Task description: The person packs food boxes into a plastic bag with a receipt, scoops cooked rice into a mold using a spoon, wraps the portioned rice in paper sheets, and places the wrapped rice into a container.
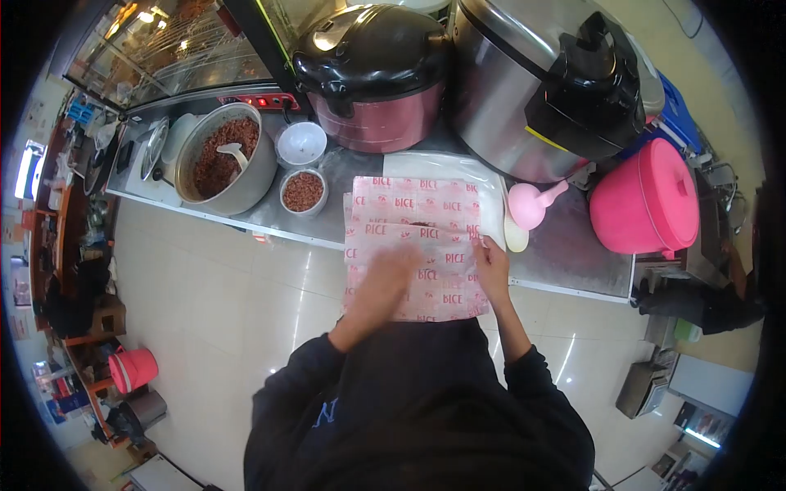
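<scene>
A sheet of wrapping paper (446, 282) printed with red "RICE" lettering is folded over at the front edge of the counter, on top of more such sheets. A small dark bit of what looks like brown rice (422, 223) shows at its fold. My left hand (386, 282) is over the paper's left half, its fingers smeared by motion. At the paper's right edge, my right hand (493, 266) pinches the wrapping paper between thumb and fingers. Just beyond it lies a pink ladle-like scoop (528, 206).
A pot (266, 168) of reddish-brown rice with a white scoop stands left, beside a small filled cup (304, 192) and a white bowl (301, 144). Behind are a pink rice cooker (377, 119) and a large steel cooker (495, 90). A pink lidded bucket (634, 200) stands right.
</scene>
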Motion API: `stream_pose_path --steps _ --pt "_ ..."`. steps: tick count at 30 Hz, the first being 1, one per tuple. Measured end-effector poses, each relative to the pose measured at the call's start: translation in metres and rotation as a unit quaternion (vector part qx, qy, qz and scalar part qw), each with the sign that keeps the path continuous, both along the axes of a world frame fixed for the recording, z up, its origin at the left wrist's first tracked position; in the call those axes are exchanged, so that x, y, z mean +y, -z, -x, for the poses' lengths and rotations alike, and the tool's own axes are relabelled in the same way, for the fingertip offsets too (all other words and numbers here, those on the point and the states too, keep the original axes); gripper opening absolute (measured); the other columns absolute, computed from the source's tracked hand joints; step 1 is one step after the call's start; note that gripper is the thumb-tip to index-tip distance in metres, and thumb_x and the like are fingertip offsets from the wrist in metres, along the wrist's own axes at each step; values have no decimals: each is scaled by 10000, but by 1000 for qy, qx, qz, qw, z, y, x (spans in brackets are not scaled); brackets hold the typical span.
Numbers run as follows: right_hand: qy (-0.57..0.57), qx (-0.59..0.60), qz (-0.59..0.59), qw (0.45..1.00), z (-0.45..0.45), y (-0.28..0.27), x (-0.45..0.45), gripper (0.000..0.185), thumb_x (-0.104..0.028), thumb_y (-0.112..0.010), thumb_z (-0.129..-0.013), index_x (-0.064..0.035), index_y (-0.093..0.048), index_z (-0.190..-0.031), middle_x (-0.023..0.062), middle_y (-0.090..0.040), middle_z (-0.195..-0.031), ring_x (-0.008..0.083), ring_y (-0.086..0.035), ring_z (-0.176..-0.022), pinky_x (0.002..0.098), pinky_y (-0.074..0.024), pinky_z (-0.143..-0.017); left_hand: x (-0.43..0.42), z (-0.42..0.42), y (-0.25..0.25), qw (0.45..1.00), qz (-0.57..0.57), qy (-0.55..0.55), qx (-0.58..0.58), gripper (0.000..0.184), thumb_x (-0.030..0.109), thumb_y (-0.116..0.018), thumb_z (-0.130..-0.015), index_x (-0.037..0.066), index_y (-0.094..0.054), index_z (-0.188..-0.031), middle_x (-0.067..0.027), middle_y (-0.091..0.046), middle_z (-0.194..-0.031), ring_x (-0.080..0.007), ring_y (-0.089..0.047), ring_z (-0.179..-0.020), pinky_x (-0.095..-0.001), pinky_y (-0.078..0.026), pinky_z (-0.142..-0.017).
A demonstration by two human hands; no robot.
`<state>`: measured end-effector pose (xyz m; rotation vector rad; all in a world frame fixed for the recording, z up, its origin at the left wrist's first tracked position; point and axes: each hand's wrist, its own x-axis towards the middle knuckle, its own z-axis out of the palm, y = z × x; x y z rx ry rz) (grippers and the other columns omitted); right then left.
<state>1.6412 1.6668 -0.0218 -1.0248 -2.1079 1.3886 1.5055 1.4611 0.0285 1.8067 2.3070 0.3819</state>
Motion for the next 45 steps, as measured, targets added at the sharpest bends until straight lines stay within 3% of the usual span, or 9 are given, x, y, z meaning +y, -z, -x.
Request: stream_pose_path --steps 3,6,8,13,17,26,36,42,45 --pt "-18 -109 -1 994 4 -27 1 221 -178 -557 -881 -9 -574 -1022 124 -595 -677 174 -540 -558 302 -414 -546 9 -30 -5 991 -74 -2 -114 616 260 -515 -875 -52 -281 -1351 -203 -267 -1426 -353 -225 -1337 -469 -186 -1093" --pt "-5 -173 -300 938 28 -35 8 283 -172 -615 -821 -46 -573 -1071 164 -596 -965 264 -577 -855 380 -432 -748 15 -25 -4 991 -61 -14 -120 699 281 -553 -854 -42 -225 -1379 -208 -187 -1455 -360 -174 -1355 -470 -148 -1104" --pt "-64 -37 -336 939 69 -41 23 374 -206 -672 -752 -68 -569 -1085 156 -523 -1109 311 -495 -1026 431 -376 -854 17 -24 -3 991 -67 -21 -114 700 282 -556 -852 -46 -227 -1376 -210 -202 -1447 -359 -179 -1351 -472 -153 -1102" --pt "-265 -104 -351 892 157 -21 47 290 -242 -735 -677 -84 -643 -903 121 -591 -870 313 -523 -925 413 -406 -799 22 -19 0 994 -66 -28 -85 702 282 -567 -844 -53 -240 -1367 -212 -233 -1428 -358 -197 -1342 -488 -157 -1097" --pt "-260 -99 -178 944 167 -27 58 196 -245 -755 -631 -83 -661 -689 89 -577 -662 253 -554 -762 368 -406 -768 25 -16 6 993 -84 -37 -81 688 282 -575 -838 -57 -269 -1352 -219 -247 -1414 -362 -208 -1335 -504 -161 -1091" --pt "-297 -14 -468 832 130 -61 28 202 -76 -601 -724 -65 -666 -915 96 -607 -864 263 -571 -822 358 -460 -776 23 -10 12 989 -122 -51 -73 677 289 -577 -834 -70 -295 -1335 -236 -264 -1394 -373 -222 -1322 -522 -160 -1083" --pt "-257 -21 -390 884 52 -50 -51 370 -14 -550 -733 -34 -597 -1099 132 -603 -1127 261 -560 -1087 352 -459 -931 13 13 7 985 -134 0 -111 391 115 -585 -811 0 -497 -1174 -201 -395 -1306 -345 -348 -1257 -491 -233 -1061" --pt "-223 -12 -371 902 48 -40 -57 389 -3 -538 -754 -32 -578 -1140 132 -585 -1166 247 -542 -1123 356 -445 -959 11 61 -15 818 -425 -301 -243 296 -31 -578 -748 31 -578 -1037 -124 -569 -1058 -309 -523 -1038 -378 -411 -882" --pt "-227 -17 -375 899 48 -40 -60 393 -2 -537 -755 -32 -575 -1146 132 -585 -1168 248 -541 -1124 357 -439 -966 19 100 0 853 -260 -201 -405 251 -38 -572 -726 38 -597 -964 -95 -602 -921 -304 -551 -951 -361 -420 -864"
